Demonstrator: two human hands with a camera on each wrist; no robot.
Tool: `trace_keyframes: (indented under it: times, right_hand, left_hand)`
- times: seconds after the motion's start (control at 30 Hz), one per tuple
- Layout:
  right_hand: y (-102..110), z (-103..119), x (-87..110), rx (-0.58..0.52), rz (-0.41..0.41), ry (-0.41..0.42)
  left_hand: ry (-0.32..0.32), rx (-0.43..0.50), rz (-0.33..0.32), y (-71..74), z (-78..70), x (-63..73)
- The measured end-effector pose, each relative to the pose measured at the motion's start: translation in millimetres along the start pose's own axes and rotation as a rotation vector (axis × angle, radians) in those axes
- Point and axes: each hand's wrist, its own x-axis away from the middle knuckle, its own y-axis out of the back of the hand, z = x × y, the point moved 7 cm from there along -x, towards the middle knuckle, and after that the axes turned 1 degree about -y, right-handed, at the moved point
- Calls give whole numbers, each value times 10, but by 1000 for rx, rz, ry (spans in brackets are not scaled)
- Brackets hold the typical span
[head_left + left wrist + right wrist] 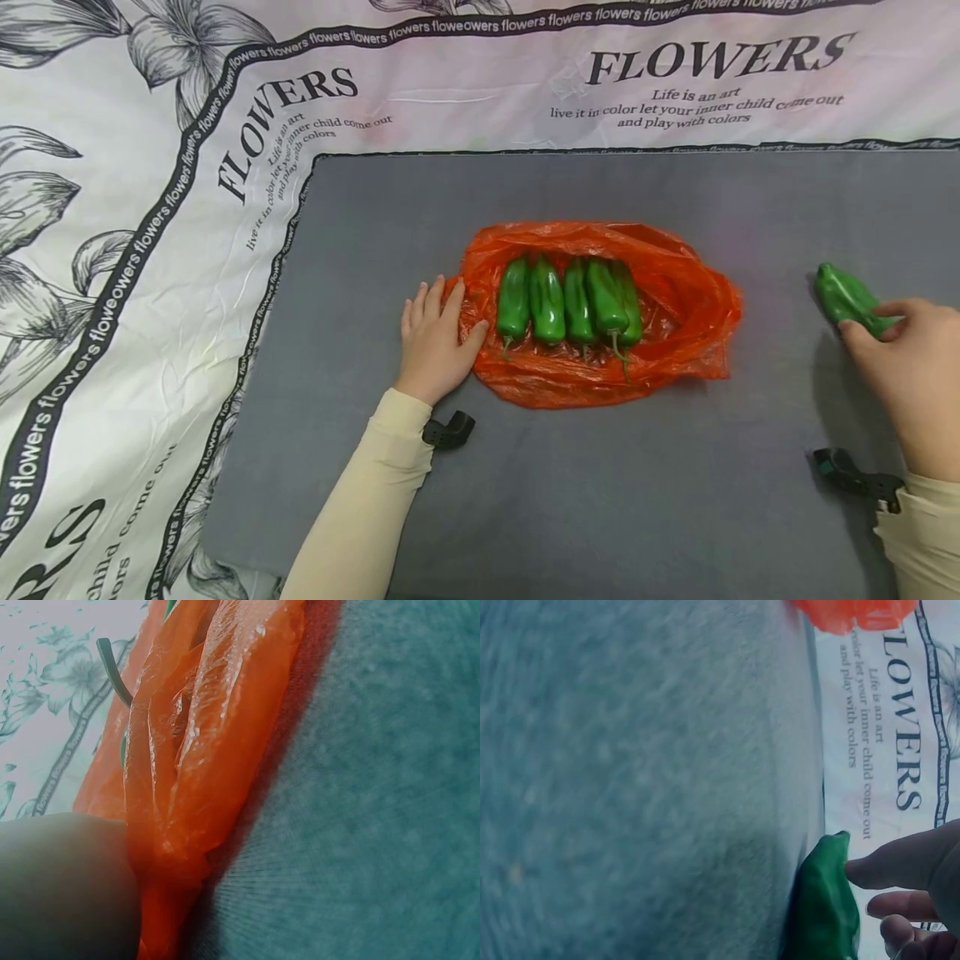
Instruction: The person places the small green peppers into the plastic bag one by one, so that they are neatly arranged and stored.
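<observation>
A red plastic bag [697, 292] lies spread open, with several green peppers [547, 302] side by side in it, stems mostly toward me. Over the bag's left edge rests my left hand [435, 342], fingers extended and thumb on the red film. The left wrist view shows the bag's crinkled side [225, 750] running down beside the hand, with a green stem [112, 671] poking out. Farther right, a single green pepper [843, 292] is pinched at its near end between thumb and fingers of my right hand [911, 367]. In the right wrist view a fingertip touches this pepper [821, 907].
A grey mat [600, 500] lies beneath the bag and the hands. Around it runs a white cloth [465, 92] printed with flowers and lettering. Black camera mounts [450, 430] sit at both wrists.
</observation>
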Motion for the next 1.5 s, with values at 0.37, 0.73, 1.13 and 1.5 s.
trace_keyframes:
  times: [0.37, 0.73, 1.13, 1.5]
  right_hand:
    - [-32, -93, -24, 39, 41, -35]
    - [-39, -147, -33, 32, 97, 33]
    - [-63, -51, -29, 119, 155, 13]
    - [-53, 180, 12, 120, 170, 30]
  left_hand:
    - [-1, 4, 4, 20, -6, -3]
    - [-4, 6, 0, 21, -15, -2]
    - [3, 2, -3, 45, -4, 19]
    - [9, -9, 12, 25, -3, -1]
